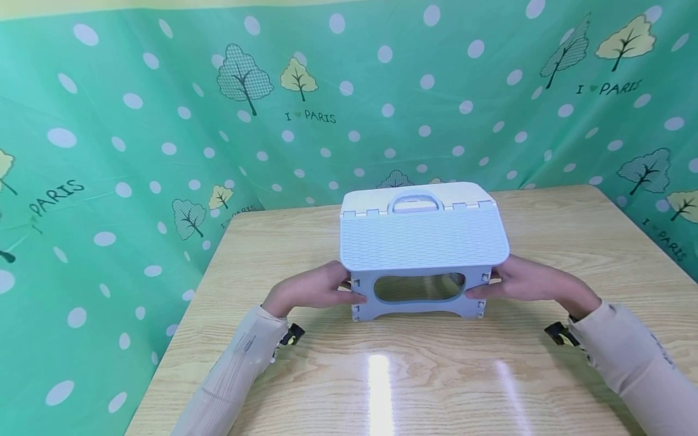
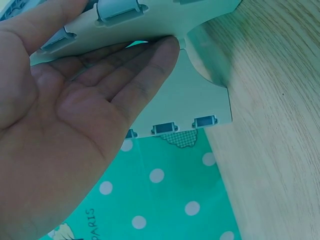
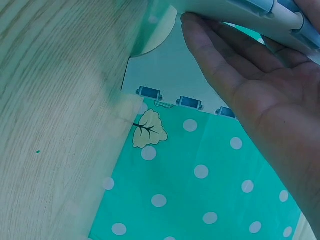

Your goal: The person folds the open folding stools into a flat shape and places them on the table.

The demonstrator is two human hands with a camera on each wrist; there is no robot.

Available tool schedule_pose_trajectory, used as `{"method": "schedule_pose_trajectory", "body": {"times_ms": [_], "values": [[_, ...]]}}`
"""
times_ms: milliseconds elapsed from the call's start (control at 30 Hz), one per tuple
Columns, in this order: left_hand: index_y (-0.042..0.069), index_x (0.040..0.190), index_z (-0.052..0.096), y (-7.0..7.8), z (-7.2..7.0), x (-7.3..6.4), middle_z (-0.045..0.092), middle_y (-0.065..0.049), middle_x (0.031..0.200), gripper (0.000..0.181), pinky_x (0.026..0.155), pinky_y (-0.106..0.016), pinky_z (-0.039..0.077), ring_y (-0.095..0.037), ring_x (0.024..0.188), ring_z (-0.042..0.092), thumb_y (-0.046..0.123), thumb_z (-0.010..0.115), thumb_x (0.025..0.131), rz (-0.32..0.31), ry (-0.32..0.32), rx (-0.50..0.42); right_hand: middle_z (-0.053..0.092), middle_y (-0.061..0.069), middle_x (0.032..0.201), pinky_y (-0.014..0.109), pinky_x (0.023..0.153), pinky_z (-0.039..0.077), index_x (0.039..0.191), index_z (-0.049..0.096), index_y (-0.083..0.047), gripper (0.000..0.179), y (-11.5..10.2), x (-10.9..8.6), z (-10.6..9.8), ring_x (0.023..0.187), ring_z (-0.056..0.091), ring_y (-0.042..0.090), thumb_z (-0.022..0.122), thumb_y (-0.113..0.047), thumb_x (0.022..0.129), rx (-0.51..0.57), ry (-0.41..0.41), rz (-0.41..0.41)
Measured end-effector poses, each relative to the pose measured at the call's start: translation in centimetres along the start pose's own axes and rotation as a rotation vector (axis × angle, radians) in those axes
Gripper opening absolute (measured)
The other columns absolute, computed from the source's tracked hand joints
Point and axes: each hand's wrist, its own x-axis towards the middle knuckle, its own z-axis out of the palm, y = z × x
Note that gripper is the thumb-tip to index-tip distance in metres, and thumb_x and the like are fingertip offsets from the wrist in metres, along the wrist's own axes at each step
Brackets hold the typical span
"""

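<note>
1. The light-blue folding stool (image 1: 422, 239) is stood upright on the wooden table (image 1: 436, 375), a handle (image 1: 415, 195) set into its top.
2. Its left side is gripped by the left hand (image 1: 319, 287), the front leg panel (image 1: 420, 307) held between thumb and fingers.
3. Its right side is gripped likewise by the right hand (image 1: 531, 280), thumb in front, fingers behind.
</note>
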Motion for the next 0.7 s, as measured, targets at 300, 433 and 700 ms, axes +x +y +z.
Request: {"method": "schedule_pose_trajectory", "body": {"times_ms": [300, 433, 700], "values": [[0.011, 0.151, 0.034, -0.14, 0.1, 0.01, 0.056, -0.018, 0.137, 0.063, 0.099, -0.033, 0.052, -0.019, 0.12, 0.06, 0.01, 0.066, 0.096, -0.015, 0.001, -0.01, 0.018, 0.013, 0.157, 0.032, 0.091, 0.051, 0.159, 0.008, -0.028, 0.101, 0.08, 0.04, 0.01, 0.126, 0.035, 0.014, 0.078, -0.013, 0.087, 0.014, -0.004, 0.005], [0.011, 0.151, 0.033, -0.05, 0.07, -0.05, 0.056, -0.018, 0.137, 0.065, 0.098, -0.033, 0.052, -0.019, 0.119, 0.06, 0.008, 0.066, 0.095, -0.017, -0.002, -0.009, 0.018, 0.014, 0.157, 0.032, 0.091, 0.051, 0.159, 0.009, -0.028, 0.1, 0.02, 0.02, 0.03, 0.126, 0.036, 0.014, 0.077, -0.013, 0.087, 0.021, -0.006, 0.009], [0.011, 0.152, 0.032, 0.0, 0.05, -0.08, 0.056, -0.018, 0.137, 0.066, 0.098, -0.034, 0.052, -0.019, 0.119, 0.06, 0.008, 0.067, 0.095, -0.02, -0.002, -0.011, 0.025, 0.017, 0.151, 0.034, 0.084, 0.054, 0.158, 0.009, -0.026, 0.099, -0.05, -0.03, 0.04, 0.118, 0.042, 0.018, 0.077, -0.012, 0.087, 0.028, -0.004, 0.014]]}}
